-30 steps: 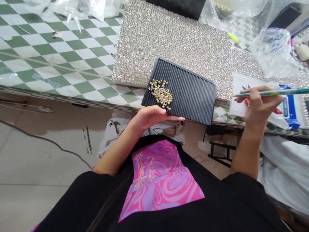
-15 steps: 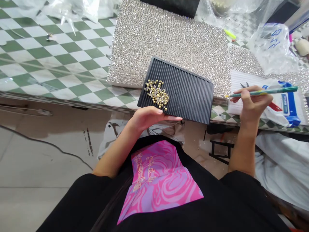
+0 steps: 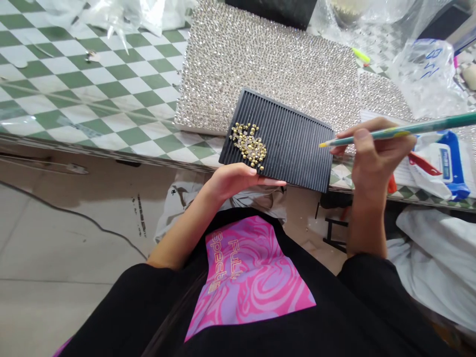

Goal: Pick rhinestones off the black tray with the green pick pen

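My left hand grips the near edge of a black ridged tray, thumb on top and fingers beneath. A cluster of gold-backed rhinestones lies on the tray's left part; some show clear faces. In my right hand a green pencil-like stick with a yellow tip is pinched. Its tip hovers over or at the tray's right end; I cannot tell if it touches. Under the tray's far side lies a large sheet covered in silvery rhinestones.
A green-and-white checkered table stretches left, with clear plastic bags at the back. On the right are a wipes packet, a red-handled tool, another plastic bag and a yellow-green stick. The table's front edge runs just before me.
My right hand has moved left with the green stick, bringing its yellow tip from beside the tray to its right end. My left hand keeps holding the tray; the view has shifted slightly.
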`<state>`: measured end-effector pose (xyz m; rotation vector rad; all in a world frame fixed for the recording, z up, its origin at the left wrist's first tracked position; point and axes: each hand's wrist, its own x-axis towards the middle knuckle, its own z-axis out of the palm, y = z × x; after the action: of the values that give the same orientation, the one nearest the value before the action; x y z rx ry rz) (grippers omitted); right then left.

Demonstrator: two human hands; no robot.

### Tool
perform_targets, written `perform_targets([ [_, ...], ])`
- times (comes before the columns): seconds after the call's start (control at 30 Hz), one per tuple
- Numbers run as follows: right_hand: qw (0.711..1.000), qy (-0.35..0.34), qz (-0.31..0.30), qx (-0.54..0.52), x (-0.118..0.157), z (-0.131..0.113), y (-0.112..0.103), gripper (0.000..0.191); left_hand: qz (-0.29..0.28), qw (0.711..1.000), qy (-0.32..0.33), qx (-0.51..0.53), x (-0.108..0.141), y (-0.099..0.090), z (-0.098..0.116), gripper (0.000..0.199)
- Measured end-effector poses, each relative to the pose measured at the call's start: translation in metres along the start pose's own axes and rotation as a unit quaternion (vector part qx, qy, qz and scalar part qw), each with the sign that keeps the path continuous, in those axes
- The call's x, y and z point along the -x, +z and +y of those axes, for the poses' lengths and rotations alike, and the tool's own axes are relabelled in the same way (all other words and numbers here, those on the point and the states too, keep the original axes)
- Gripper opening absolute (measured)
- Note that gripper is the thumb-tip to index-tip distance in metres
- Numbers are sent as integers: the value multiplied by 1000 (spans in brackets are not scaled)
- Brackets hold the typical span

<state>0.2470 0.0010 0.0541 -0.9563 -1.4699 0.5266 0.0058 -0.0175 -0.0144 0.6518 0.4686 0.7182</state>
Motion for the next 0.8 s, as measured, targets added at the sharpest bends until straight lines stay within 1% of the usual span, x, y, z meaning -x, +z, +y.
perform_targets([
  [0.07,996,16,-86,-20,0,-6,19,13,-3,1000,-6,1,0,2,2,36],
  [0.13,984,36,-170,-28,0,-7,31,12,-4,1000,-4,7,0,5,4,41],
  [0.17,978,48,-199,-29,-1,-8,35,12,-8,1000,-1,11,0,6,4,44],
  [0.23,970,77,-230,-24,-2,-7,39,15,-17,1000,6,19,0,8,5,48],
  [0.33,964,104,-246,-11,-3,-8,42,18,-25,999,5,24,0,7,4,52],
  [0.5,960,96,-264,10,-4,-10,46,10,-26,999,10,36,-1,5,2,45],
  [0.57,961,90,-262,17,-3,-10,46,9,-27,999,10,40,-1,6,3,43],
  [0.67,964,76,-253,14,-2,-8,46,13,-28,999,7,42,-1,7,3,42],
  [0.8,967,73,-241,23,-2,-7,46,16,-20,999,5,47,0,7,4,43],
])
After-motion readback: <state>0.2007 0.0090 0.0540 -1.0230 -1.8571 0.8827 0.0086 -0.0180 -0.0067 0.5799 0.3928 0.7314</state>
